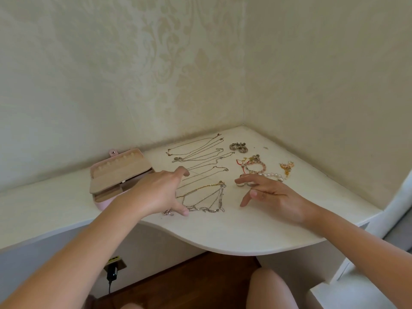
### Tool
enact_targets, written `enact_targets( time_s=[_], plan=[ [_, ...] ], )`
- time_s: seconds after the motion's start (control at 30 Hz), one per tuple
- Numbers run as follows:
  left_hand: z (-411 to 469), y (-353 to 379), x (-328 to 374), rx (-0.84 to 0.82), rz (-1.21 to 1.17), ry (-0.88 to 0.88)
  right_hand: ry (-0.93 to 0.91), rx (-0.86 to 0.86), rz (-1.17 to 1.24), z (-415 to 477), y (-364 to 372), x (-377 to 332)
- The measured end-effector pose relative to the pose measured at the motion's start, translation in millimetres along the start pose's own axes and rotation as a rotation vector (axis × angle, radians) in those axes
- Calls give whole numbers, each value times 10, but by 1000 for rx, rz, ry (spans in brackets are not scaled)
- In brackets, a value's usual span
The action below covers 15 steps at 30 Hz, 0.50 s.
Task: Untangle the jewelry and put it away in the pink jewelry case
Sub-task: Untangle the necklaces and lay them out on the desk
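The pink jewelry case (101, 204) lies open at the left of the corner desk, showing its beige lining and ring rolls. Several thin chain necklaces (200, 157) are laid out in rows at the middle, and a gold and silver tangle of chains (207, 197) lies nearer the front. My left hand (156, 192) hovers over the left ends of the chains with fingers spread, thumb touching down near the tangle. My right hand (267, 195) hovers just right of the tangle, fingers relaxed and holding nothing. Bead and pearl bracelets (263, 170) sit behind it.
A dark beaded piece (238, 146) and gold earrings (287, 167) lie toward the corner. The cream desk (223, 233) has a curved front edge and walls on two sides. Below are a wall socket with a black plug (112, 272) and my knees.
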<state>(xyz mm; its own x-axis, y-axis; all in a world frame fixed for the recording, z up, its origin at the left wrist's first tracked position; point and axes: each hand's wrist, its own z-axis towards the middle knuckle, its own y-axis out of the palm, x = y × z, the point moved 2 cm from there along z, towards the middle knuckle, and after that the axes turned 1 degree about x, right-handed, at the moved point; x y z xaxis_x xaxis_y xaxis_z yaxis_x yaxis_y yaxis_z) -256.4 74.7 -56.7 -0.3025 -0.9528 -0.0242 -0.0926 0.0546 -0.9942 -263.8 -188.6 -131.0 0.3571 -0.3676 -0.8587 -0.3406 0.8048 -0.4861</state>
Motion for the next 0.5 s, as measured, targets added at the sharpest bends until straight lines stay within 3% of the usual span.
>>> enact_targets(
  time_s=[0.13,0.5],
  plan=[
    [51,35,54,-27,-136,26,33,-39,-55,-37,-10,-8],
    [-25,264,399,-92,-265,109,-131,-24,-614,-89,-151,-89]
  ],
)
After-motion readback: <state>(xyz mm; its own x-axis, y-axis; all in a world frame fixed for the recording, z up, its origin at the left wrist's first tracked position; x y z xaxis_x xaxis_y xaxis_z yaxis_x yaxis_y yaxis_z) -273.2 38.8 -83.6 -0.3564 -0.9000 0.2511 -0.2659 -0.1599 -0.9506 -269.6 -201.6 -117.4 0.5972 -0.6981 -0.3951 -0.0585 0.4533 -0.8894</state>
